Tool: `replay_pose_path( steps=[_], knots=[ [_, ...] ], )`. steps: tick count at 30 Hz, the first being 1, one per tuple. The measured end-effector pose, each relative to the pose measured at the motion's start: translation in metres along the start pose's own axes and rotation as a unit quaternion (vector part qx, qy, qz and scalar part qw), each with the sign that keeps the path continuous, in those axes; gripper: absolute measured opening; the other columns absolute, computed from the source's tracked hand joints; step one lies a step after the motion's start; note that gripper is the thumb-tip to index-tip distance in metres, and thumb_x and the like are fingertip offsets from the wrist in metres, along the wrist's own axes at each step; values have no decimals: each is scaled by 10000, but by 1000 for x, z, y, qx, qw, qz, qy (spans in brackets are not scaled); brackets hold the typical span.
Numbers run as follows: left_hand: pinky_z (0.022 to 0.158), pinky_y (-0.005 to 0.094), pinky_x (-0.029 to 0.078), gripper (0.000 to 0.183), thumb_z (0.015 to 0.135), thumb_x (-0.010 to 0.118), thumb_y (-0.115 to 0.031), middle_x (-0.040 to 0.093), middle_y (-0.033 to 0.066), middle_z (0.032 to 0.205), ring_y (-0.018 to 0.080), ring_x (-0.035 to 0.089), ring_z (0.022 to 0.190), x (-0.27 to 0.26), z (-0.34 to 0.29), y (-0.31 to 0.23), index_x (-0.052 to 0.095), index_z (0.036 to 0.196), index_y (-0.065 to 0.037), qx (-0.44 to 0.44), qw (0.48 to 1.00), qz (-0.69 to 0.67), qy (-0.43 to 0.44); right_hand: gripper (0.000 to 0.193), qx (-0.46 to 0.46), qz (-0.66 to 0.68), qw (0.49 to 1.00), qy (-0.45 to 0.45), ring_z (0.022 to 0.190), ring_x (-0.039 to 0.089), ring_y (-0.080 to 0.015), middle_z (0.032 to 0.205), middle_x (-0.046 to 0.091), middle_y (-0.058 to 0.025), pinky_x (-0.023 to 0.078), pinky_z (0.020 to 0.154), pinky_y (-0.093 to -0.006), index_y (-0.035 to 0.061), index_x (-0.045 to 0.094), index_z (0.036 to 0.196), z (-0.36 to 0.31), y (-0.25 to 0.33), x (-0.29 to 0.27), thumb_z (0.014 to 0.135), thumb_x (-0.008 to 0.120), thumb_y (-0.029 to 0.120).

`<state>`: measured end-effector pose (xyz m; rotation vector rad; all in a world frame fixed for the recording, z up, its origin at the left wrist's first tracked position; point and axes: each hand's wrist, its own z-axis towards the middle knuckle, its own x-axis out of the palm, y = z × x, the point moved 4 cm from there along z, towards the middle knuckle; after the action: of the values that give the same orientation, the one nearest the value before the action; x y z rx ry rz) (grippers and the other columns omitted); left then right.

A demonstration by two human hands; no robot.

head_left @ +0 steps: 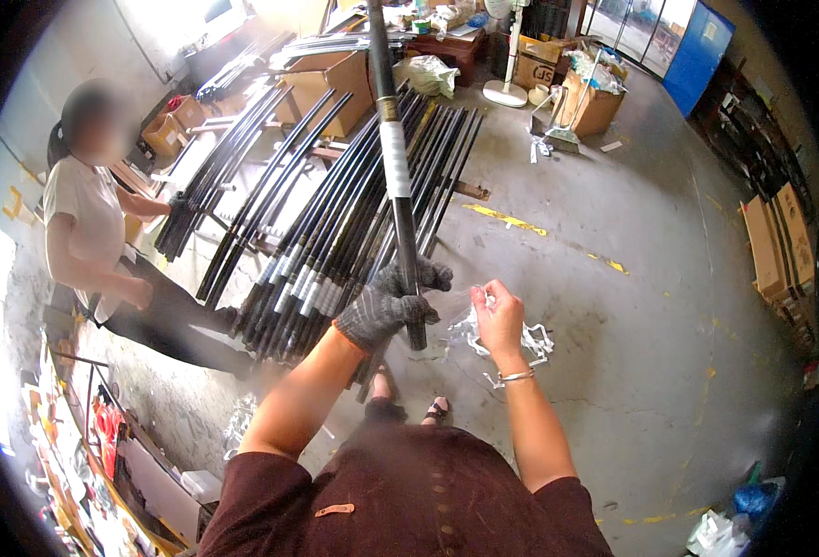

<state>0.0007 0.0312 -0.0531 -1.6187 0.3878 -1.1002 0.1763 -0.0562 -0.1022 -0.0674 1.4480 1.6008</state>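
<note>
My left hand (pixel 379 308), in a dark grey knit glove, is closed round the lower part of a long black pole (pixel 404 226). The pole rises almost upright past the top of the view, with a white band (pixel 395 160) partway up. To its right, my bare right hand (pixel 500 323) is raised with thumb and fingers pinched together. A faint, see-through wisp shows between that hand and the pole; its kind is unclear. Many similar black poles (pixel 335 209) lie side by side on a support just beyond my left hand, several with white bands near their close ends.
At the left, another person (pixel 94 223) stands with a gloved hand on more poles. White strips (pixel 537 345) litter the floor beyond my right hand. Cardboard boxes (pixel 333 85), a dustpan (pixel 561 139) and a white stand (pixel 512 88) are farther back; flattened cartons (pixel 781 246) lean at right.
</note>
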Motion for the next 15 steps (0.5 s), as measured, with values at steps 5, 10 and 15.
replay_pose_path(
  steps=[5,10,15],
  knots=[
    [649,290,503,690,711,798,-140,631,89,942,180,615,785,-8,-7,3,436,1293,-64,-11,1000,-15,4,233,-22,-56,998,15,679,621,-389,683,632,-158,459,576,-474,70,573,780,-4,-12,11,836,684,267],
    [534,246,432,710,705,780,-86,596,78,812,174,565,687,3,-11,-18,400,1304,-94,-10,995,-100,17,206,23,-161,987,-8,705,619,-402,702,639,-162,459,594,-497,78,589,812,3,-71,6,826,679,263],
    [523,253,419,736,688,766,-44,548,49,750,188,533,646,4,-18,-32,396,1322,-99,16,985,-164,52,118,105,-274,956,25,786,608,-441,798,643,-205,464,644,-515,53,590,830,-20,-198,-24,805,632,161]
  ],
)
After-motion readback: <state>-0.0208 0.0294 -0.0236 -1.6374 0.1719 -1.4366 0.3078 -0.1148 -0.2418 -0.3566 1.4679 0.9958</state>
